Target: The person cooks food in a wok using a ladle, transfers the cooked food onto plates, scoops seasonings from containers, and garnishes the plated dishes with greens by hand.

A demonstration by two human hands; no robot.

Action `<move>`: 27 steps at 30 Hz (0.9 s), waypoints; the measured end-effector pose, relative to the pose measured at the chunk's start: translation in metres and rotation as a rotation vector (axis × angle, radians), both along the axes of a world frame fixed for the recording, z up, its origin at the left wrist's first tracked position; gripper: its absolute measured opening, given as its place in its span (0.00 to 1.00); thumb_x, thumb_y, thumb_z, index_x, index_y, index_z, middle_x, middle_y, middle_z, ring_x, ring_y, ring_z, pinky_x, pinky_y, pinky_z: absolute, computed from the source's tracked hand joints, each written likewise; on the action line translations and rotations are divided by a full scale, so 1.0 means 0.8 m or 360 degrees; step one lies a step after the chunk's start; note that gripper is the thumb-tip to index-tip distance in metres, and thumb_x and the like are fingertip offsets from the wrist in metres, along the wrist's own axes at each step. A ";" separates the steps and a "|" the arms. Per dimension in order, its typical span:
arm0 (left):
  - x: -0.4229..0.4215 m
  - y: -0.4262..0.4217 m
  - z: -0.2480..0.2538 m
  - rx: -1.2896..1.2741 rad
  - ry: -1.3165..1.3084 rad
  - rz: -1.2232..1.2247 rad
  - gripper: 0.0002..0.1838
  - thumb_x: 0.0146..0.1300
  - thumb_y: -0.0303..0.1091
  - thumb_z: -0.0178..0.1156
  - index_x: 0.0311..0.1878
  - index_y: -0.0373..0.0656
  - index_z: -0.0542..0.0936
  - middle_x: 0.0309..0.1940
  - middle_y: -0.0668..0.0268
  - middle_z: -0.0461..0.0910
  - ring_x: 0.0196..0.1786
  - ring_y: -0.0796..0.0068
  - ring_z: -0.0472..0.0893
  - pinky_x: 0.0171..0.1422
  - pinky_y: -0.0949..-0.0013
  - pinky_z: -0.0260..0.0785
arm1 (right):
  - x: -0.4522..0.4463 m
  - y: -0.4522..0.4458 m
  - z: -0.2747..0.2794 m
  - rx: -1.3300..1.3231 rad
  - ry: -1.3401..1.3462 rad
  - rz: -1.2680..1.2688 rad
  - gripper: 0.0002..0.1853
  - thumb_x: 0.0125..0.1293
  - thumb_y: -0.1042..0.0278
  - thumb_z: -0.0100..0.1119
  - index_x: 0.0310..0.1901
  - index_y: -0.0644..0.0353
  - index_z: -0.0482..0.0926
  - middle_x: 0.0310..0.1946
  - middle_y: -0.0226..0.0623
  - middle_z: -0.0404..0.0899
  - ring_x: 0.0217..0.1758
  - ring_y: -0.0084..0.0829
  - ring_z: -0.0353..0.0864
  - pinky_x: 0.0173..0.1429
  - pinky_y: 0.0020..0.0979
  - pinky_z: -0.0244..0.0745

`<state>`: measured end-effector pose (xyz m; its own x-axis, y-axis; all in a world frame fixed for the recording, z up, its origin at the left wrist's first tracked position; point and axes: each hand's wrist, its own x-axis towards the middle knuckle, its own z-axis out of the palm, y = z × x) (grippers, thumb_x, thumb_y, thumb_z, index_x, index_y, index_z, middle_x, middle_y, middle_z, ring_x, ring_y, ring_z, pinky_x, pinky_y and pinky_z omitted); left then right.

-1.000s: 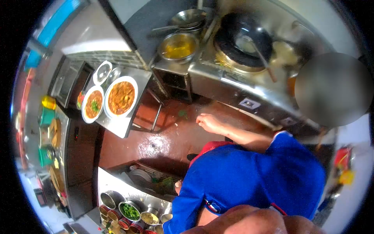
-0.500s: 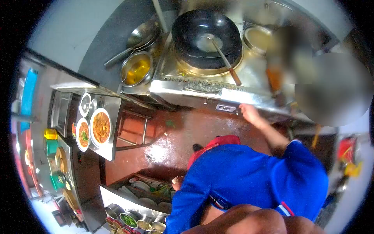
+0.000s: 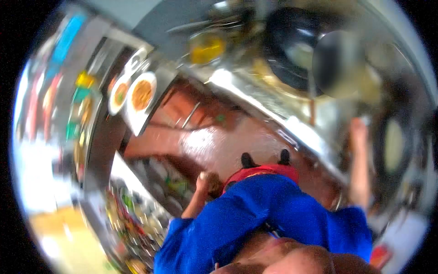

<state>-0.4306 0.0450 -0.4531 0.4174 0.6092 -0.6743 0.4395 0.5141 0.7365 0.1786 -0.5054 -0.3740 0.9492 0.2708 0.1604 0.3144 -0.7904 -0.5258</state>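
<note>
My right hand (image 3: 359, 129) reaches over the stove top, between the large black wok (image 3: 285, 50) and a second dark wok (image 3: 391, 141) at the right. Its fingers are smeared by motion, and I cannot make out anything in them. A ladle handle (image 3: 312, 112) of brown wood sticks out from the large wok toward the stove's front edge, left of my right hand. My left hand (image 3: 202, 181) hangs low beside my red apron (image 3: 262, 172), close to the counter with dishes under it; its fingers are too blurred to read.
Yellow oil fills a metal bowl (image 3: 207, 48) left of the large wok. Two bowls of cooked food, an oval one (image 3: 119, 96) and a round one (image 3: 143, 91), stand on a side table. Ingredient containers (image 3: 132, 214) line the lower-left counter. The red floor (image 3: 205, 141) looks wet.
The view has turned right and is blurred. My right hand has gone from the stove's front panel to above the stove top. More of my left hand and forearm shows.
</note>
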 end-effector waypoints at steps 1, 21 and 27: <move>-0.001 -0.007 0.001 0.0382 0.0250 -0.0135 0.11 0.67 0.37 0.58 0.47 0.42 0.79 0.42 0.63 0.84 0.42 0.65 0.81 0.48 0.59 0.76 | 0.047 -0.014 -0.016 -0.0048 -0.0041 0.0053 0.12 0.65 0.71 0.56 0.48 0.63 0.80 0.45 0.40 0.83 0.46 0.35 0.81 0.54 0.34 0.75; -0.090 -0.384 0.047 -0.0043 0.0966 0.0869 0.26 0.49 0.54 0.71 0.44 0.43 0.82 0.39 0.54 0.85 0.45 0.56 0.85 0.48 0.56 0.77 | 0.304 0.013 -0.075 -0.0786 -0.0293 0.0308 0.21 0.71 0.52 0.52 0.46 0.64 0.83 0.38 0.52 0.84 0.40 0.50 0.82 0.46 0.44 0.77; -0.066 -0.365 0.089 0.0239 0.0930 0.0834 0.15 0.58 0.44 0.69 0.39 0.44 0.80 0.30 0.62 0.83 0.30 0.68 0.82 0.33 0.59 0.74 | 0.047 0.203 0.050 0.0327 0.0541 0.0588 0.30 0.69 0.47 0.59 0.63 0.61 0.71 0.61 0.44 0.73 0.56 0.39 0.76 0.57 0.38 0.74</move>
